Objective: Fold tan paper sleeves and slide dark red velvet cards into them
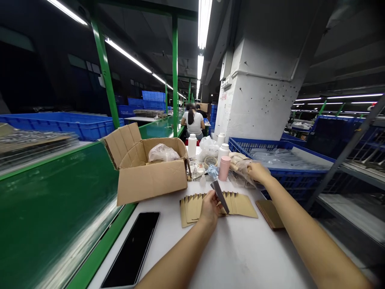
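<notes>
My left hand [211, 206] is closed on a dark flat strip [220, 196], held tilted above a fanned row of tan cardboard pieces [243, 204] on the white table [237, 249]. Farther right, my right hand [258, 172] reaches to a clear plastic bag [242, 166] beside the blue crate; its fingertips are pinched at the bag's edge. A pink bottle [224, 168] stands between the two hands, with a crumpled light-blue cloth [212, 171] beside it. Right of the fanned pieces lies a stack of brown pieces [270, 214].
An open cardboard box [152, 180] stands at the left, behind a black phone [132, 249]. White bottles [192, 145] and a tape roll [210, 161] are at the back. A blue crate [288, 172] borders the right side; a green conveyor [60, 192] runs left. A person [194, 120] sits ahead.
</notes>
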Demonstrator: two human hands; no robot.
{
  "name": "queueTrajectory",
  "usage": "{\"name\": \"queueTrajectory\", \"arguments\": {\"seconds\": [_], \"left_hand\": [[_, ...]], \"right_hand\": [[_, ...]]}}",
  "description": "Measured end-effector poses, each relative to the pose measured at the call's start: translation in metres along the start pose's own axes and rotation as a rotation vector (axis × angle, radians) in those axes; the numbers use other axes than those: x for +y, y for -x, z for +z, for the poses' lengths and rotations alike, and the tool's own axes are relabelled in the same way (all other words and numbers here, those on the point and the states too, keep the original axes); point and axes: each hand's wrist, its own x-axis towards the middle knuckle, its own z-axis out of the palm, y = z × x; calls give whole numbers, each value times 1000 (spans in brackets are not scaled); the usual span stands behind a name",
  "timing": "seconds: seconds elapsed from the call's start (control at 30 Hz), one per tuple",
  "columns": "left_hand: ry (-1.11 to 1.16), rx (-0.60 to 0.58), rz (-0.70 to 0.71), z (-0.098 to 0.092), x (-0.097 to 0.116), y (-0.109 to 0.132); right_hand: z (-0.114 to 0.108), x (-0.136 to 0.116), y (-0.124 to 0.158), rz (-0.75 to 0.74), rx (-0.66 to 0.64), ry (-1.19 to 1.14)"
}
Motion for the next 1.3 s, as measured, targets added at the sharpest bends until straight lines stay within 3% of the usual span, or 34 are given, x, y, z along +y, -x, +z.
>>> {"name": "queueTrajectory", "arguments": {"seconds": [0.13,0.23,0.33,0.53,0.77,0.97,1.1,1.2,1.3], "left_hand": [[-23,-1,37,1,1,3],[-112,38,161,2,2,6],[-209,98,262,4,-1,10],[-332,71,266,10,-12,20],[-391,-172,406,16,-16,35],[-546,-42,521,13,-4,29],[-665,-25,670,12,1,30],[-694,-76,821,27,15,51],[-593,-109,1055,53,57,97]], "right_hand": [[-6,-40,48,-56,9,66],[14,-75,93,-267,-121,69],[39,-88,125,-297,-64,145],[54,-77,132,-282,57,218],[46,-70,123,-182,213,112],[52,-37,117,121,104,-362],[58,-23,120,153,157,-358],[63,-17,126,156,207,-340],[67,-13,131,159,215,-316]]}}
